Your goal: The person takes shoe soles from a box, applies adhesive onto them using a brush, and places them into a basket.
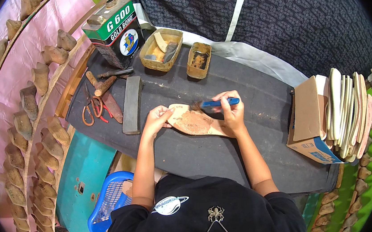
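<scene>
A tan shoe insole (194,122) is held above the dark work surface, its wide end toward my left. My left hand (158,119) grips that wide end, thumb on top and fingers partly underneath. A rough brownish patch covers much of the insole's upper face. My right hand (232,111) is closed around a brush (219,103) with a blue handle. The dark bristles lie at the insole's far edge; whether they touch it I cannot tell. The insole's narrow end passes below my right hand.
Beyond the insole stand a glue can (114,31), a tub with scraps (161,51) and a smaller stained tub (199,61). Left lie a grey whetstone block (132,104), scissors (87,108) and pliers (98,107). A box (304,115) of stacked insoles (345,109) stands right; a blue basket (107,204) sits lower left.
</scene>
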A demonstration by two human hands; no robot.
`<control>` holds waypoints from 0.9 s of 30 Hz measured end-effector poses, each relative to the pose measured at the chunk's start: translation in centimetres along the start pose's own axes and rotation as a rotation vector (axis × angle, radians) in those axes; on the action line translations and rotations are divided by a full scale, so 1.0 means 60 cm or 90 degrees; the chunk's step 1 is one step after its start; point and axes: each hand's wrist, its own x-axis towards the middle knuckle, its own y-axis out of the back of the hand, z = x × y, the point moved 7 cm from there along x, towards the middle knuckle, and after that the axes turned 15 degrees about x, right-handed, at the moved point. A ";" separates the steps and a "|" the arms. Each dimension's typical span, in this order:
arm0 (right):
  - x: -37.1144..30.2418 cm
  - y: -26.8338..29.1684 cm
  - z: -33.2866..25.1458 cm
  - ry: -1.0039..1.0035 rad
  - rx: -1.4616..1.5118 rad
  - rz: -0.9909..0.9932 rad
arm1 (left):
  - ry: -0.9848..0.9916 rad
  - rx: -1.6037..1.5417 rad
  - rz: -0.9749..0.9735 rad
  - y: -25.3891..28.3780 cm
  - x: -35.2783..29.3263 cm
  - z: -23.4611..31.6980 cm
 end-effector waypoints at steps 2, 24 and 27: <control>0.004 0.012 -0.008 0.056 -0.002 0.025 | -0.001 -0.005 0.004 0.000 -0.002 0.002; 0.026 0.041 -0.046 0.145 -0.100 0.035 | -0.020 -0.010 0.002 -0.002 0.001 0.001; 0.046 0.051 -0.053 0.127 0.004 0.135 | -0.022 -0.008 0.014 0.002 0.000 0.004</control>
